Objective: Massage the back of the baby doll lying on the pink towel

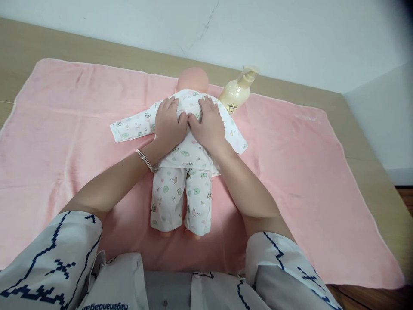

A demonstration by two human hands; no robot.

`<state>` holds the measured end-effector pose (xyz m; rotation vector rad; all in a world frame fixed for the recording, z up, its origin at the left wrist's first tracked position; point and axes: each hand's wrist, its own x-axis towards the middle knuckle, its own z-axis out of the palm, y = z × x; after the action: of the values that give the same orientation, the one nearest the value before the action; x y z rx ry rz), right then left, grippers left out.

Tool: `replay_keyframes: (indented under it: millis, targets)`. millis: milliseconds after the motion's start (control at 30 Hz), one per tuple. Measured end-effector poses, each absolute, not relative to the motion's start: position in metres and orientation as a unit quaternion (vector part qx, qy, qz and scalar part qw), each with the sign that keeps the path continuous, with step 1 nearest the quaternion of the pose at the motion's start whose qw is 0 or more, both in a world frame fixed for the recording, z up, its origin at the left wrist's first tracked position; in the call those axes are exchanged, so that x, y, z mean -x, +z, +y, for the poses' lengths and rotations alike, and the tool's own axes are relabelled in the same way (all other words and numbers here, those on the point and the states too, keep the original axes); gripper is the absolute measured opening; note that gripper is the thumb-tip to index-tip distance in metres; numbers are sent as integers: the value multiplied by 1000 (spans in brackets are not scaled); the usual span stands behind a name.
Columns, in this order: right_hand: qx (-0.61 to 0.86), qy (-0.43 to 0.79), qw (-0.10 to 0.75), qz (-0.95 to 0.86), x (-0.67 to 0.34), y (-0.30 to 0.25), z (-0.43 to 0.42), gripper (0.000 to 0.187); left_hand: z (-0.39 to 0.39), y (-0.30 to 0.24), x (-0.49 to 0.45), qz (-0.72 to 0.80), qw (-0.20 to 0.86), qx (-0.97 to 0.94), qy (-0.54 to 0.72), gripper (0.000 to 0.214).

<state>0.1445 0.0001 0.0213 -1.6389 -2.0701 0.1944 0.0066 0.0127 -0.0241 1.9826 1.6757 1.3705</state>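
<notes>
A baby doll (180, 181) in white printed pyjamas lies on a pink towel (306, 172), head away from me. My left hand (168, 122) rests flat on the doll's upper body, fingers stretched out and open. My right hand (208, 125) lies flat beside it on the same shirt, also open, the thumbs nearly touching. A thin bangle (144, 159) sits on my left wrist. The doll's head (192, 79) shows just past my fingertips, and its sleeves spread out to both sides.
A cream pump bottle (237, 94) lies tilted on the towel right of the doll's head. The towel covers a wooden table (371, 172) set against a white wall. My patterned sleeves fill the bottom of the view.
</notes>
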Motion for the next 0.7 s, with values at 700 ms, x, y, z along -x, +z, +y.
replay_keyframes:
  millis: [700]
  targets:
    - [596, -2, 199, -777, -138, 30, -18, 53, 0, -10, -6, 536, 52, -719, 440, 40]
